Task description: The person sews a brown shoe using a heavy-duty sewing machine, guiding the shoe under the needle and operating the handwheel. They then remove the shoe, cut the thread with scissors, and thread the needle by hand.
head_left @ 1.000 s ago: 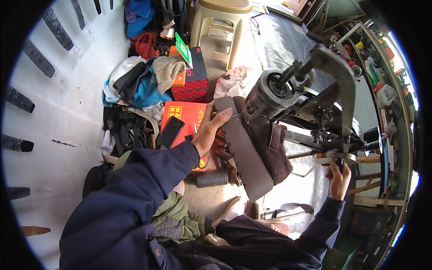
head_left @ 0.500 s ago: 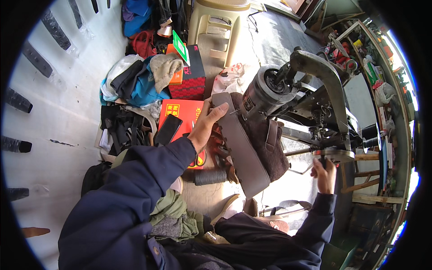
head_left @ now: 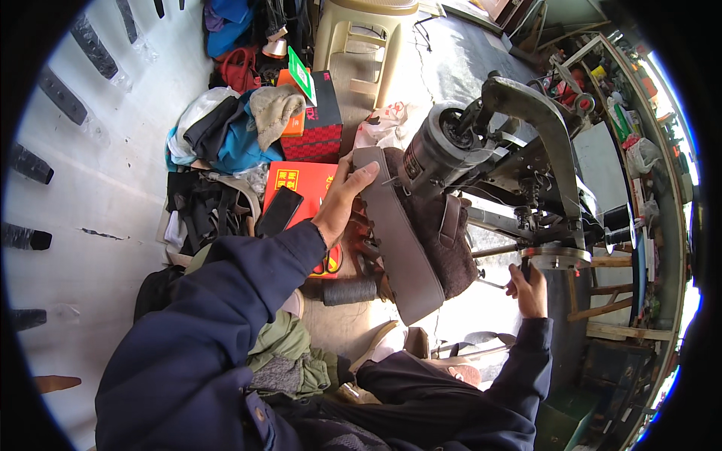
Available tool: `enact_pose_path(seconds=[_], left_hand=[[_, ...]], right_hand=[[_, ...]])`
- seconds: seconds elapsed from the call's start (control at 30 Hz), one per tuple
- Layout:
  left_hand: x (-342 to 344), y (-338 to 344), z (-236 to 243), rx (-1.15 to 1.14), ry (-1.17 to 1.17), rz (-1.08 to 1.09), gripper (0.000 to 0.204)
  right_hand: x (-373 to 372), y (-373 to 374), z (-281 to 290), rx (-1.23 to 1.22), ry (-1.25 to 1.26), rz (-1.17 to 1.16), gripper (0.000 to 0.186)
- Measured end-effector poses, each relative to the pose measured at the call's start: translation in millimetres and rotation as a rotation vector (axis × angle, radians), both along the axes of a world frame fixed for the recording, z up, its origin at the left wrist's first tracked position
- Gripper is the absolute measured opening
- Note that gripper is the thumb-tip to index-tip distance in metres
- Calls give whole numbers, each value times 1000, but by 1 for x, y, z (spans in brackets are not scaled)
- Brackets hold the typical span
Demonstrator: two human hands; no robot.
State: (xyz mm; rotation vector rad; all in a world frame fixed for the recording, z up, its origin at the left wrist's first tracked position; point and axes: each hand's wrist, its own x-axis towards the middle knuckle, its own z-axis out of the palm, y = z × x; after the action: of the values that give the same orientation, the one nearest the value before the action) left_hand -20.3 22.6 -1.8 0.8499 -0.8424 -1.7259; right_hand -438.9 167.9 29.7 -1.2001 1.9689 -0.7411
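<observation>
My left hand (head_left: 342, 199) is closed on the upper end of a brown fleece shoe (head_left: 455, 255), with the thumb lying on its smooth taupe sole (head_left: 402, 248). The shoe is slipped against the cylindrical arm of a hand-cranked shoe sewing machine (head_left: 444, 150), and a small strap sticks out from its fleece. Thin thread shows near the machine arm. At the right, my right hand (head_left: 531, 292) grips the dark crank handle (head_left: 525, 267) below the machine's round wheel (head_left: 560, 258). Where the needle meets the shoe is hidden.
A red box (head_left: 301, 180) with a black phone (head_left: 279, 211) on it lies left of my left hand. A spool of dark thread (head_left: 349, 292) sits nearby. Behind are a patterned box (head_left: 320, 131), piled clothes (head_left: 226, 135) and a beige stool (head_left: 365, 37). Cluttered shelves (head_left: 632, 135) line the right.
My right hand has moved slightly left with the crank handle, around the wheel. My left hand and the shoe have shifted only a little up and left in view.
</observation>
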Motion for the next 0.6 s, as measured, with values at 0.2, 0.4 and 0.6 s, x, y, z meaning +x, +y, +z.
enact_pose_path(seconds=[0.2,0.4,0.6], left_hand=[[1,-2,0,38,6,-12,73],[1,-3,5,-8,-2,16,76],[1,-5,3,-32,3,29,75]], right_hand=[[-74,7,48,-402,142,-390,9],[-71,7,-42,21,134,-383,17],[-8,1,18,-169,19,-72,20]])
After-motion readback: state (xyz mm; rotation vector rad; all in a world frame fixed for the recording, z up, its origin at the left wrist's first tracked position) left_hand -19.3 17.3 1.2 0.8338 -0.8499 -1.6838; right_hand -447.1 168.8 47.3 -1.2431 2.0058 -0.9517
